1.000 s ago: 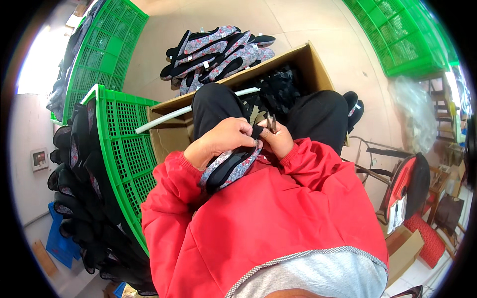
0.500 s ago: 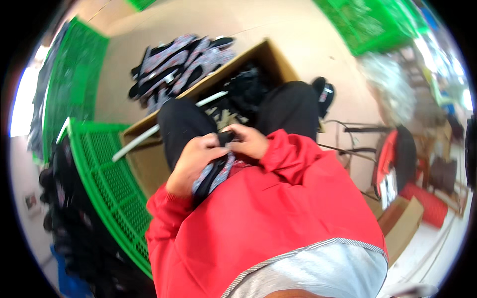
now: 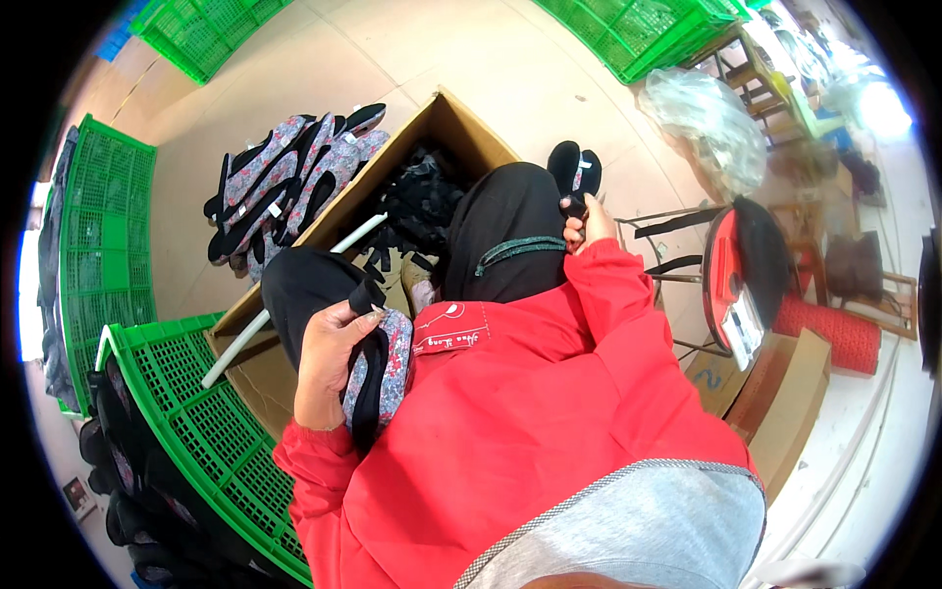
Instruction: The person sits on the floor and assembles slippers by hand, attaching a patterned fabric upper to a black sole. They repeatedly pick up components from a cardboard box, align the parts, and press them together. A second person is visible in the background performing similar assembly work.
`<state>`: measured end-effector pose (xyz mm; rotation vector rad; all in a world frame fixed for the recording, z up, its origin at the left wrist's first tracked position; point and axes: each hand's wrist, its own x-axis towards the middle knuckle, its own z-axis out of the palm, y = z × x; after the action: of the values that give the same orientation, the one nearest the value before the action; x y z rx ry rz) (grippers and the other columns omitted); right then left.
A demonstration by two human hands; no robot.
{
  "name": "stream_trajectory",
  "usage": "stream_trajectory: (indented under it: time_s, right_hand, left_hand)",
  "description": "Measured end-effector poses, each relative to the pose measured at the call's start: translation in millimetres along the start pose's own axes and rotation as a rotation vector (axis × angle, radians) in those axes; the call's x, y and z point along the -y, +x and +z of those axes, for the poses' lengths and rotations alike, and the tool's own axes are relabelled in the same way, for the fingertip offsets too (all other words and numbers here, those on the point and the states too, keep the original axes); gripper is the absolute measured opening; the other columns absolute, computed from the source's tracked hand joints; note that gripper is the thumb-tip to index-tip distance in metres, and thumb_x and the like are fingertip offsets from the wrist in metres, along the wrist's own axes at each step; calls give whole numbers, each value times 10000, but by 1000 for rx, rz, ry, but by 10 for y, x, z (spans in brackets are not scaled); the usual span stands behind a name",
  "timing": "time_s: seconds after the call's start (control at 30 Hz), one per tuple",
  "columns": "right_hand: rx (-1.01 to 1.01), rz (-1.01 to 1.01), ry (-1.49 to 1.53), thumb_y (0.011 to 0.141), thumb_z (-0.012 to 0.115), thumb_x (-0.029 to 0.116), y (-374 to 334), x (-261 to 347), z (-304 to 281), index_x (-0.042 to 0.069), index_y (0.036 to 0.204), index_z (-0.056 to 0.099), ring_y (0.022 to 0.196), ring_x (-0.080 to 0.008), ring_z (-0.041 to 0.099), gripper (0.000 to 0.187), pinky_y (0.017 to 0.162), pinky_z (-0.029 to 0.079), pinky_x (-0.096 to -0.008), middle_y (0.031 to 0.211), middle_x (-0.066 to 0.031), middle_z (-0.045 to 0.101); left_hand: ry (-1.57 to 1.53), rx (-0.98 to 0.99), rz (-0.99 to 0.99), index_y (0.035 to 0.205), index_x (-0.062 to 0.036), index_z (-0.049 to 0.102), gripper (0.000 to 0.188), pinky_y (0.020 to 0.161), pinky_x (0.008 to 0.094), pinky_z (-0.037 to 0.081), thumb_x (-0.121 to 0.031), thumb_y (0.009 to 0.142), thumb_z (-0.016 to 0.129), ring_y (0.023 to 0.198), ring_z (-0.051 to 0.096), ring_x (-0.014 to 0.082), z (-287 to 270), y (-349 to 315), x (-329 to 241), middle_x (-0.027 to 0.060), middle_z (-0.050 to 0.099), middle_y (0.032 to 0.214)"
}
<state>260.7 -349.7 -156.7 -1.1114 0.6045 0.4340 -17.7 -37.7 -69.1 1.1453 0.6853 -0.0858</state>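
My left hand [image 3: 332,358] is closed on a floral slipper [image 3: 395,358] with black trim, which rests against my lap. A black strap end sticks up between its thumb and fingers. Beyond my right knee, my right hand [image 3: 589,228] is closed around a small black piece. That hand touches the near end of a pair of black slippers [image 3: 574,169] with a white tag, and I cannot tell whether the piece belongs to them. An open carton [image 3: 502,147] stands between my legs with black items inside.
Floral slippers [image 3: 285,182] are heaped on the floor beyond the carton. A white rod [image 3: 235,348] crosses its left side. Green crates [image 3: 206,393] stand left, with black slippers beside the nearest. Right are a plastic bag [image 3: 708,128] and a stool [image 3: 756,265].
My hands were together at the floral slipper. The right one has moved away to the black slippers, while the left keeps hold of the floral one. The view has shifted.
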Motion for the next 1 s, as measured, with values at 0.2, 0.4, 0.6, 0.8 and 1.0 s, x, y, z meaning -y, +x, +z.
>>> stream_trajectory:
  time_s: [0.2, 0.4, 0.6, 0.8, 1.0]
  right_hand:
    - [830, 66, -441, 1044, 352, 416, -1170, -319, 769, 58, 1196, 444, 535, -49, 362, 400, 436, 278, -182, 902, -107, 613]
    - [1365, 166, -809, 987, 569, 272, -1472, -852, 1058, 52, 1158, 499, 623, -43, 440, 287, 569, 380, -213, 822, -2, 575]
    - [1260, 507, -871, 969, 602, 247, -1522, -731, 1226, 46, 1123, 507, 538, -47, 442, 270, 484, 364, -209, 824, -38, 627]
    - [1305, 464, -954, 969, 600, 239, -1440, -703, 1363, 52, 1049, 519, 522, -45, 418, 219, 471, 342, -208, 797, -30, 628]
    - [1382, 429, -1063, 967, 593, 242, -1354, -709, 1505, 66, 1007, 508, 549, -52, 414, 200, 491, 340, -211, 788, -29, 613]
  left_hand:
    - [242, -64, 12, 852, 11, 691, 88, 551, 223, 399, -75, 842, 709, 637, 486, 32, -45, 13, -137, -55, 577, 721]
    - [282, -100, 0, 879, 25, 686, 163, 599, 216, 421, -137, 870, 701, 658, 523, 52, -192, -9, -54, -13, 619, 742]
    - [246, -110, 66, 786, 24, 650, 203, 561, 239, 413, -153, 866, 711, 628, 512, 66, -114, -25, -78, -4, 580, 679]
    - [271, -47, 50, 945, -4, 687, 116, 627, 212, 428, -106, 902, 651, 673, 517, 45, -130, 87, 21, -35, 628, 784]
    - [219, 0, 7, 978, -9, 691, 125, 631, 207, 428, -93, 903, 637, 677, 519, 42, -73, 83, -46, -31, 642, 814]
